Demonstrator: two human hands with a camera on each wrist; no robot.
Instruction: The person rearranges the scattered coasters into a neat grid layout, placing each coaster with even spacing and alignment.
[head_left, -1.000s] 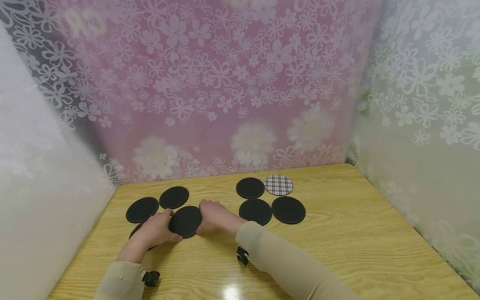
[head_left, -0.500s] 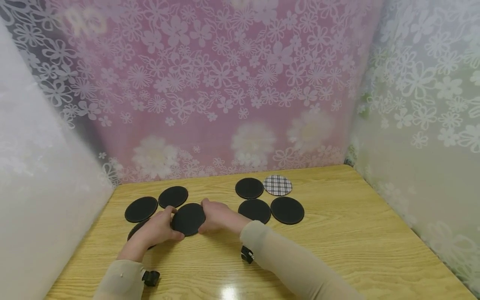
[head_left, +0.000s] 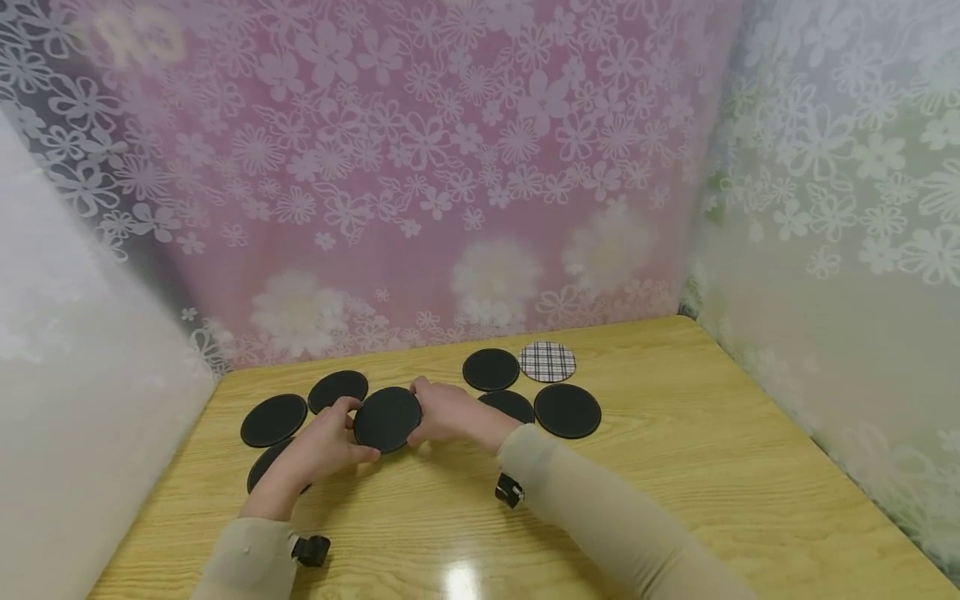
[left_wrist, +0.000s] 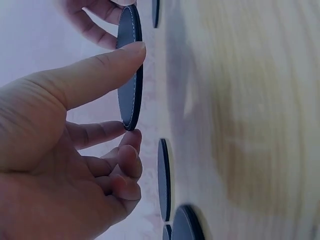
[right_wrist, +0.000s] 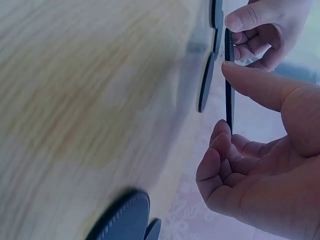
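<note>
A round black coaster (head_left: 387, 419) with a stitched edge is held between both hands, raised off the table in the wrist views. My left hand (head_left: 324, 450) grips its left edge, thumb (left_wrist: 107, 67) at the near side and fingertips at the far side. On the opposite edge, my right hand (head_left: 450, 414) pinches it between thumb (right_wrist: 255, 82) and fingers. Left of the hands lie three more black coasters: one at the far left (head_left: 273, 420), one behind (head_left: 338, 390), and one partly hidden by the left wrist (head_left: 266, 467).
On the right, a plaid coaster (head_left: 547, 362) lies beside black coasters (head_left: 491, 369) (head_left: 567, 410); another black one (head_left: 506, 404) is partly covered by the right forearm. The wooden table (head_left: 675, 500) meets flowered curtains (head_left: 480, 208) at the back and sides.
Both hands have moved the held coaster rightward and a little up in the head view, away from the left group. The coasters lying on the table keep their arrangement; the head view shifted slightly.
</note>
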